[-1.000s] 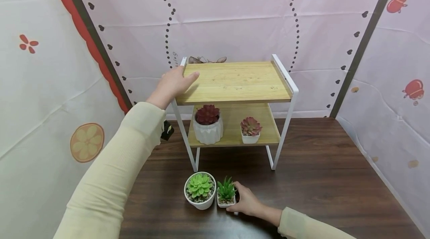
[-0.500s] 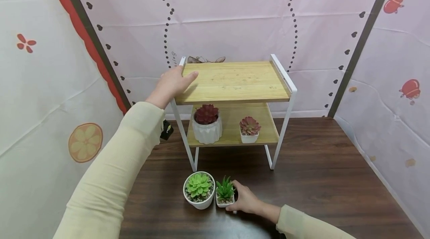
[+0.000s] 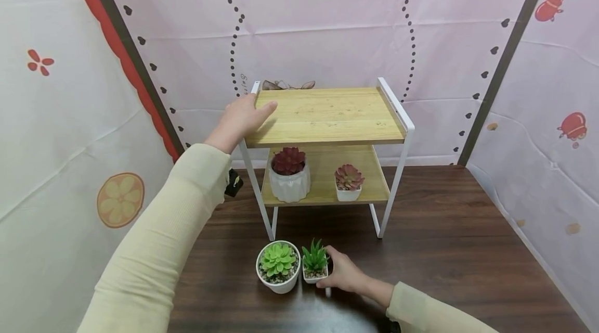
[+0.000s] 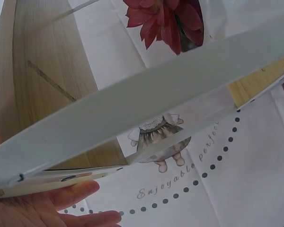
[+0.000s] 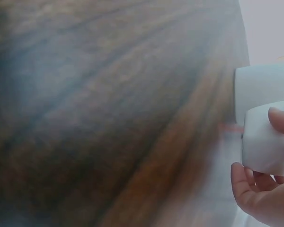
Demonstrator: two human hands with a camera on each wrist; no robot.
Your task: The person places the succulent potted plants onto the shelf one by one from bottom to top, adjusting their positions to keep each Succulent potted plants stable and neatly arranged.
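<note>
Pinching the small potted plant [image 3: 315, 261] between thumb and fingers: right hand [image 3: 345, 273], low at the desk [image 3: 449, 229]. Left hand [image 3: 240, 118], farther forward, grips the side of the rack [image 3: 395, 183] (thumb over the top board [image 3: 329, 114]).

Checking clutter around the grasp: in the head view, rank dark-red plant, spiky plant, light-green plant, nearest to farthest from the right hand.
1. Spiky plant: its pot is in the right hand.
2. Light-green plant: on the table, just left of the spiky one.
3. Dark-red plant: behind, on the lower shelf's left side.
</note>
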